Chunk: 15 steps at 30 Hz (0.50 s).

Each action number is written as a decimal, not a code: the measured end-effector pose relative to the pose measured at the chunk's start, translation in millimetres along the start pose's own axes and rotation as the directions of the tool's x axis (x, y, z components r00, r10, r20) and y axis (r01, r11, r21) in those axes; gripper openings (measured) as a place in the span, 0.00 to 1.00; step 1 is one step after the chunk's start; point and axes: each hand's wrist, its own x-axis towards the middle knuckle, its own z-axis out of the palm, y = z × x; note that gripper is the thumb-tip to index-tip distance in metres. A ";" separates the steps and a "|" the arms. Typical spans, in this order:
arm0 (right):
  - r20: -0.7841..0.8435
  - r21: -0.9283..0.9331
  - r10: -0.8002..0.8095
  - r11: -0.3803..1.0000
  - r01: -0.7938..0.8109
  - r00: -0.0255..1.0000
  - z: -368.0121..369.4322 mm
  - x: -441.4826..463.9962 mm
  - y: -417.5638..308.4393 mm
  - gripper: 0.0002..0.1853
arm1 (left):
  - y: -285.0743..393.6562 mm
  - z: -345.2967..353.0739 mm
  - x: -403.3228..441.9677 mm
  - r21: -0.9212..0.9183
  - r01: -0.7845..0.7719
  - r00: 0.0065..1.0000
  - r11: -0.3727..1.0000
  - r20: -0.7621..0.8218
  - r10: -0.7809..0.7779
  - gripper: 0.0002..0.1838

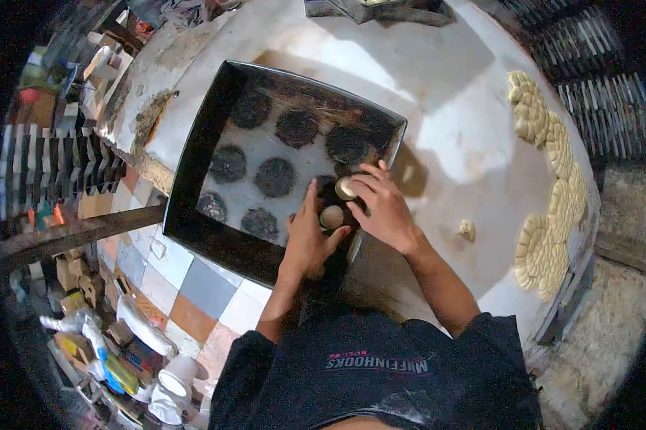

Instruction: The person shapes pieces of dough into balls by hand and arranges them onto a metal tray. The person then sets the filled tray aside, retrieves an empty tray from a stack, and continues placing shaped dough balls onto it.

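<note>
My left hand (309, 236) curls round a small round dough ball (331, 217), its thumb at the near side and its fingers at the far side. Just beyond it, my right hand (382, 208) has its fingertips on a second pale dough ball (346, 188). Both hands are over the near right corner of a large, deep square metal pan (194, 150). Several dark round patches (274, 177) mark the pan's pale bottom. The hands cover part of that corner, so what lies beneath them is hidden.
The pan stands on a pale worktop (452, 158), overhanging its left edge above a tiled floor (208, 287). Rows of shaped dough (552, 193) line the worktop's right side, with one small dough piece (467, 230) nearer. Another metal pan (380, 11) is at the far edge.
</note>
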 end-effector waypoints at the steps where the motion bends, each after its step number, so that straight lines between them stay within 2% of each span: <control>1: -0.033 -0.003 -0.010 1.000 0.009 0.999 -5.5 -6.2 2.5 0.15 | -0.6 -2.4 -3.5 0.066 -0.036 0.993 0.997 -0.113 0.043 0.51; 2: -0.109 0.041 0.038 0.999 -0.034 0.993 -13.3 -21.8 7.7 0.13 | 2.1 -3.9 -3.4 0.133 -0.073 0.970 0.988 -0.221 0.102 0.50; 3: -0.190 0.082 0.092 0.994 -0.078 0.977 -24.3 -43.6 14.6 0.11 | 12.0 -7.7 -0.2 0.101 -0.032 0.969 0.994 -0.239 0.056 0.44; 4: -0.258 0.038 0.169 0.986 -0.164 0.951 -37.6 -68.9 23.8 0.09 | 25.2 -6.3 5.7 0.115 -0.062 0.974 0.991 -0.211 0.086 0.44; 6: -0.376 -0.002 0.366 0.918 -0.396 0.851 -64.8 -134.7 40.6 0.08 | 66.4 7.6 15.6 0.101 -0.249 0.944 0.963 -0.198 0.265 0.36; 7: -0.429 0.005 0.467 0.857 -0.515 0.773 -73.9 -163.7 49.5 0.09 | 108.0 12.8 22.1 0.127 -0.384 0.910 0.915 -0.116 0.398 0.30; 8: -0.480 0.001 0.476 0.840 -0.542 0.737 -79.7 -182.6 56.0 0.09 | 136.4 25.7 30.4 0.066 -0.530 0.845 0.845 -0.041 0.533 0.31; 10: -0.550 0.169 0.607 0.754 -0.635 0.573 -95.1 -226.5 71.9 0.08 | 202.8 63.5 47.0 -0.077 -0.622 0.752 0.779 0.219 0.622 0.32; 11: -0.613 0.146 0.559 0.775 -0.615 0.559 -98.0 -239.6 78.4 0.08 | 222.1 91.4 65.2 -0.184 -0.620 0.682 0.762 0.354 0.640 0.35; 12: -0.609 0.210 0.591 0.763 -0.611 0.529 -93.3 -260.0 90.2 0.08 | 229.3 128.1 89.0 -0.225 -0.651 0.589 0.725 0.453 0.669 0.36; 13: -0.556 0.273 0.654 0.727 -0.630 0.514 -89.5 -278.8 96.4 0.08 | 233.7 168.4 112.7 -0.205 -0.631 0.554 0.748 0.557 0.619 0.39; 14: -0.496 0.338 0.706 0.693 -0.637 0.505 -89.0 -298.4 102.0 0.09 | 236.3 209.4 133.1 -0.152 -0.521 0.594 0.840 0.642 0.485 0.40; 15: -0.513 0.359 0.709 0.689 -0.630 0.483 -91.6 -317.2 108.0 0.09 | 235.1 245.7 151.5 -0.051 -0.472 0.654 0.880 0.649 0.389 0.40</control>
